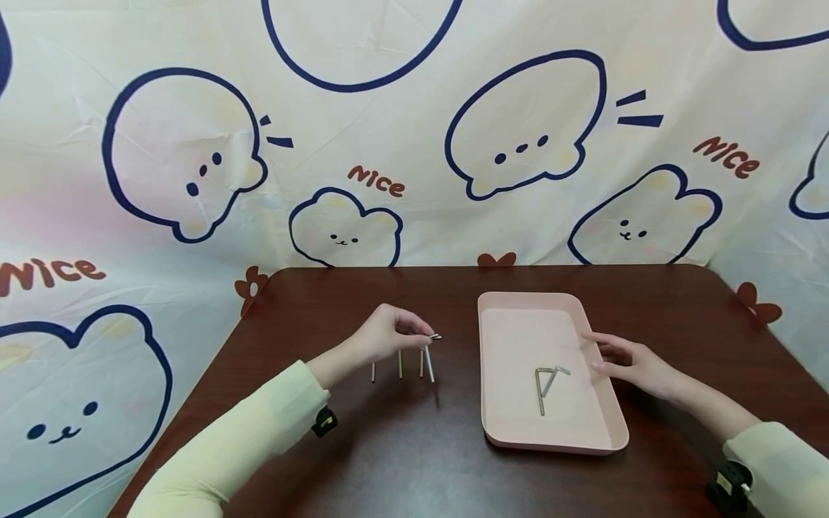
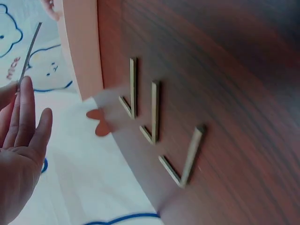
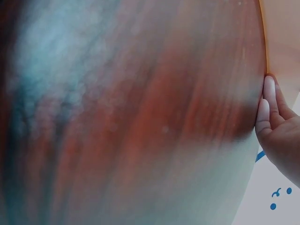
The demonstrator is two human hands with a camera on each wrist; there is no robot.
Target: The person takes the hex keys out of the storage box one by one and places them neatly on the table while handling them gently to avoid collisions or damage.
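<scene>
Hex keys, three of them brass-coloured, L-shaped and metal [image 2: 155, 110], lie in a row, apart from one another, on the glossy dark-brown worktop [image 1: 414, 460] at the left. Over them, the left hand [image 1: 393, 333] pinches a silver-grey L-shaped metal key [image 1: 430, 365] near its bend, the long arm hanging down clear of the tray.

To the right stands a shallow, pale-pink rectangular tray [image 1: 512, 338]. Inside, toward the near right part of its floor, rest two more keys: a brass-coloured L-shaped one [image 1: 539, 392] and a silver-coloured L-shaped one [image 1: 550, 381], which seem to touch where the brass short arm meets the silver bend.

Farthest right, the right hand [image 1: 631, 367] touches the tray's right rim with fingers fairly straight.

By this split, the work looks partway along: two keys in the tray, one in hand, three outside it.
</scene>
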